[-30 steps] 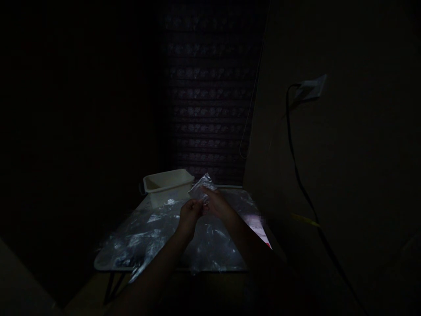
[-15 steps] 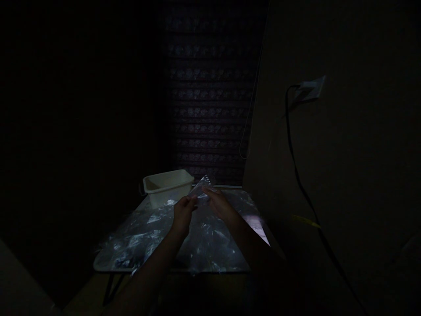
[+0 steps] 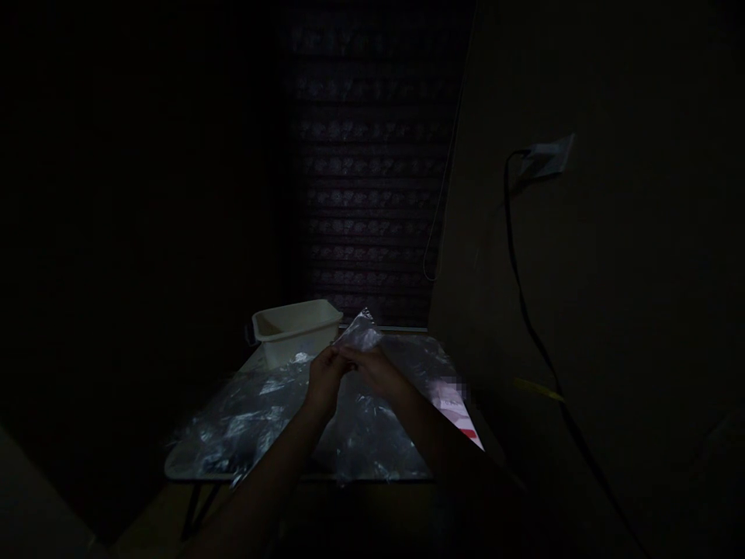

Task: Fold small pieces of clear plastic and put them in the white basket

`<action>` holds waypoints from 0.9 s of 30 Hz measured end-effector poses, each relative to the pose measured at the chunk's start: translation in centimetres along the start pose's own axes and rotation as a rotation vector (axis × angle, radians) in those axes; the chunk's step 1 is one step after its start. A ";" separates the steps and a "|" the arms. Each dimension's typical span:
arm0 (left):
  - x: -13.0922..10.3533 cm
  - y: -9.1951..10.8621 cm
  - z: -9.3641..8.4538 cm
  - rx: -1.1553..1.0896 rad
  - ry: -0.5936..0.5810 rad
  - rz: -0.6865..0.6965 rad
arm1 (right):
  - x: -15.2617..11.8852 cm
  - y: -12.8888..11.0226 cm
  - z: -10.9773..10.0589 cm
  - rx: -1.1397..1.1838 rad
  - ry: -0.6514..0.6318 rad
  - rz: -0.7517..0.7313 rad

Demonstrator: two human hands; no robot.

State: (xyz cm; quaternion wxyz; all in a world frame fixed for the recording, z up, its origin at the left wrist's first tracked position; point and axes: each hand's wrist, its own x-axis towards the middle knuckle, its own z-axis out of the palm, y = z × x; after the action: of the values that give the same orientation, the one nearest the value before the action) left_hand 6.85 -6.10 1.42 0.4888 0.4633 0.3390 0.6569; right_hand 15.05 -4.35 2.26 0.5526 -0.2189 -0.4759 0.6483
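Head view: the right hand [image 3: 377,369] has just dropped to meet the left hand [image 3: 323,382]; both appear to pinch the clear plastic film [image 3: 362,331] above the desk [image 3: 173,470], giving it two-handed control.

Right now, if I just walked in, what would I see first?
Probably the bright pinkish-white panel at the right edge of the table. Then the pale tub at the back left, and shiny clear plastic held in the middle by the left hand and right hand.
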 end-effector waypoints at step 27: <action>0.4 -0.4 -0.5 0.073 0.118 0.028 | 1.0 -1.9 -1.8 0.014 0.012 -0.070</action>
State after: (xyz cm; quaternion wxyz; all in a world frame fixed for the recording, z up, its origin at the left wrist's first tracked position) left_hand 6.42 -5.60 1.03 0.4414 0.4459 0.3845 0.6771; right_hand 17.19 -2.89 3.34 0.5792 -0.2020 -0.4752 0.6308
